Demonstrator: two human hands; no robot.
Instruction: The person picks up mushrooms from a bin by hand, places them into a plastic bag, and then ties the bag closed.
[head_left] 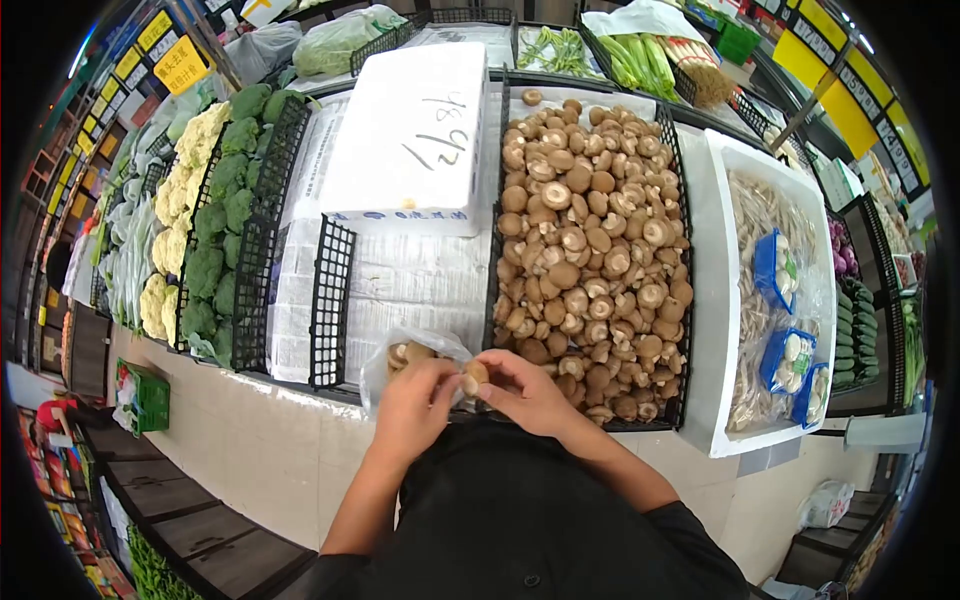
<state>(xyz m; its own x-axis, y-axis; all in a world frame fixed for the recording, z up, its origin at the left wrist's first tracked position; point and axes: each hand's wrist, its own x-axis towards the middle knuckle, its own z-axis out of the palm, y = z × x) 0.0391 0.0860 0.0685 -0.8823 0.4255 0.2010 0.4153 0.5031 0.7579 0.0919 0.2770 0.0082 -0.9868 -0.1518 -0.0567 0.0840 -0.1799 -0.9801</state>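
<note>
At the near edge of the display shelf, my left hand (412,400) pinches the mouth of a thin clear plastic bag (400,352) with a few mushrooms inside. My right hand (530,393) closes on a small tan mushroom (474,375), touching the left fingertips. Just beyond lies the black crate of brown mushrooms (590,250); farther left, a white foam box (410,135).

Two hands (470,395), one plastic bag (400,350), one white box (410,130), three blue packs (775,270).
</note>
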